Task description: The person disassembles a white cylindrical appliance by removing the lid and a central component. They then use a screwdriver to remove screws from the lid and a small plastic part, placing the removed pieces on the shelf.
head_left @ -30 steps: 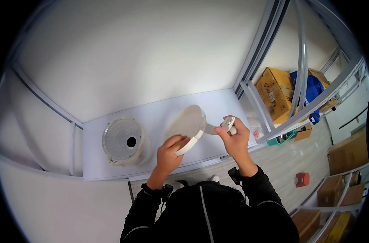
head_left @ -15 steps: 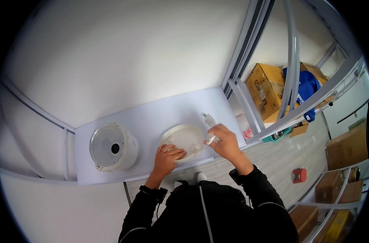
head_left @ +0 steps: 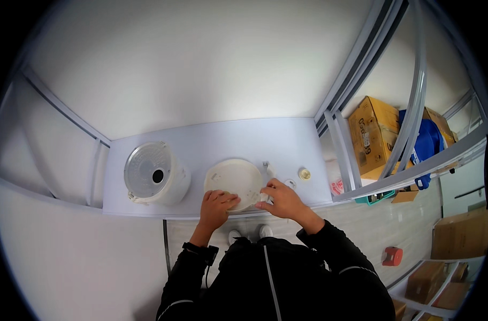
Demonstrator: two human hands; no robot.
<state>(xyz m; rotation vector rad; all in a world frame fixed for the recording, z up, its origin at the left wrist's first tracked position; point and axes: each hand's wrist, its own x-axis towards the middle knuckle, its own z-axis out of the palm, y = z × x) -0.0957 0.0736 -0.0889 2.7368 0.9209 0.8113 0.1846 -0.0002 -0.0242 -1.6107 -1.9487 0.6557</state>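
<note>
A shallow round white lid-like piece lies near the front edge of the bench. My left hand rests on its near left rim, fingers loosely together over the edge. At the near right rim, my right hand is closed around a slim white tool, whose small greyish end sticks out beyond the fingers. Its other end shows white beside my thumb and meets the rim, though the fingers hide most of it. Just right of that hand lie a small clear disc and a yellowish round cap-like piece.
A large white drum-shaped housing with a perforated clear top stands on the left of the white bench. Frame posts rise at the right. Beyond them are cardboard boxes and blue cloth; a red stool stands on the floor.
My right hand has moved left and toward me with the white tool, onto the lid's rim. The disc and the yellowish piece have come into sight. My view has shifted slightly.
</note>
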